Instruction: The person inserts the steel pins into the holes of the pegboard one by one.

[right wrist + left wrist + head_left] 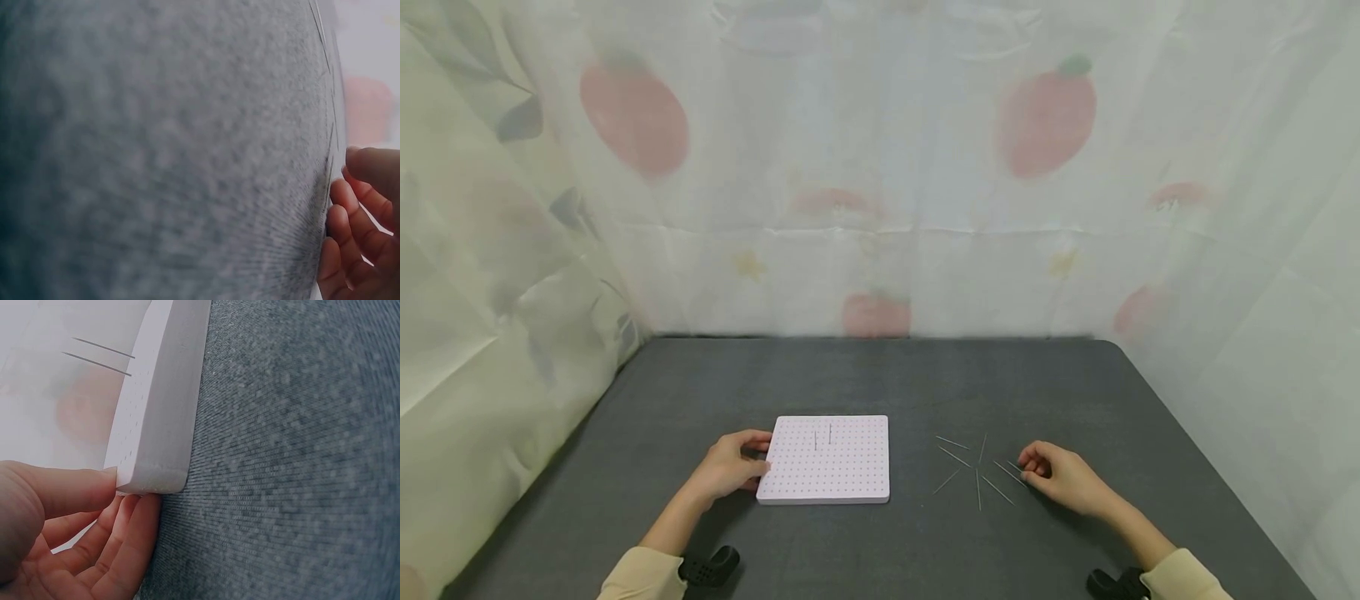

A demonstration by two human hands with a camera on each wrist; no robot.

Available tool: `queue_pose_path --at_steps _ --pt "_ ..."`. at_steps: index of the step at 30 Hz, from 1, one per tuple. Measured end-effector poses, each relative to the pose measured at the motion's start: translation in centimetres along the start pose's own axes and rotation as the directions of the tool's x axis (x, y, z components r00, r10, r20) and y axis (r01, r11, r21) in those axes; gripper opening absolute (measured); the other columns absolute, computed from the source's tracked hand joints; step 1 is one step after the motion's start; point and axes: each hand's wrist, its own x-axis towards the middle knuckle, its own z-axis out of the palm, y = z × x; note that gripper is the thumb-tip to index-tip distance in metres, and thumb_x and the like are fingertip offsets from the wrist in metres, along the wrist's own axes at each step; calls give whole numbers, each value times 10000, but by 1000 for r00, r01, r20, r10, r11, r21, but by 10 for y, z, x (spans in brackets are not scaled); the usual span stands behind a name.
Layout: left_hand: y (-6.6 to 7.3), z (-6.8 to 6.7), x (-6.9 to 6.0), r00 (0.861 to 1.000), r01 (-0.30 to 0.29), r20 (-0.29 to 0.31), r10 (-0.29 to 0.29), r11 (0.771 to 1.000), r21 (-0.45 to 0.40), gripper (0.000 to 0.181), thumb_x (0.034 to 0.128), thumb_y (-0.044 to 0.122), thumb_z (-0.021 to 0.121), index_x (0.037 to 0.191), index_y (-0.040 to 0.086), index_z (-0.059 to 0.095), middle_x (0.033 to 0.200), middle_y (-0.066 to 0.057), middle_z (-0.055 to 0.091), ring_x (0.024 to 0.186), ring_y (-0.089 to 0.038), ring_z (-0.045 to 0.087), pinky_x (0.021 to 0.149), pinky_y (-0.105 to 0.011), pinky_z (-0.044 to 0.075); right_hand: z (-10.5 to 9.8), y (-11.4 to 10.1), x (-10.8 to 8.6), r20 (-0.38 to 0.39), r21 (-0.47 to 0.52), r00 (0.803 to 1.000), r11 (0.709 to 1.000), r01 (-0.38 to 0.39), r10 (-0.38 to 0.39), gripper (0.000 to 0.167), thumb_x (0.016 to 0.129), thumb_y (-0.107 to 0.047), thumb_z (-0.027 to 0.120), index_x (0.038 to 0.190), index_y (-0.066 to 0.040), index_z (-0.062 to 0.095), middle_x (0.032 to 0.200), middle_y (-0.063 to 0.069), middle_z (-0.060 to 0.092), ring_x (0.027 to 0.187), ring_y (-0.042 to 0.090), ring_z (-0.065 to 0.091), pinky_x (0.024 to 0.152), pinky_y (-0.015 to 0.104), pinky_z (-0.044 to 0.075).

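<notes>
In the head view, a white pegboard (827, 477) lies flat on the dark grey surface (887, 375), with two upright pins (831, 434) standing in holes in its far half. The left hand (724, 468) grasps the board by its left edge. To the right of the board, several loose pins (954, 457) lie on the surface, pointing various ways (rather like scattered needles). The right hand (1063, 479) has its fingers bent at the ends of the rightmost ones; whether its grip has taken a pin, I cannot tell. A patterned curtain (925, 150) hangs behind.

In the left wrist view, the thumb (81, 490) rests at a corner of the holed face and the other fingers (128, 556) meet the board's side.

In the right wrist view, the fingertips (340, 219) are down close to the surface, just beside thin pins seen nearly edge-on.
</notes>
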Motion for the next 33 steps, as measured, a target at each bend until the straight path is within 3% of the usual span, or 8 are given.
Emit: queue_pose_path --at_steps 16,27,33 --pt "1 0 -2 1000 -15 3 15 1000 -23 517 815 -36 670 1316 -69 546 1190 -228 619 810 -154 652 646 -364 608 7 2 4 -46 -97 999 995 -14 10 130 836 -107 746 885 -148 633 797 -68 547 682 -66 410 595 187 391" --pt "0 0 -1 1000 -8 7 8 1000 -17 518 818 -32 674 1319 -63 545 1193 -223 617 819 -155 654 655 -368 609 8 2 6 -69 -106 998 994 -6 -1 139 850 -42 700 849 -158 624 765 -77 525 657 -64 389 576 182 367" --pt "0 0 -1 1000 -6 2 6 1000 -9 516 817 -31 672 1317 -59 548 1189 -219 615 800 -149 648 649 -364 607 9 -4 5 -94 -133 994 989 -64 52 140 839 -54 706 819 -163 622 751 -66 512 644 -50 384 579 181 355"
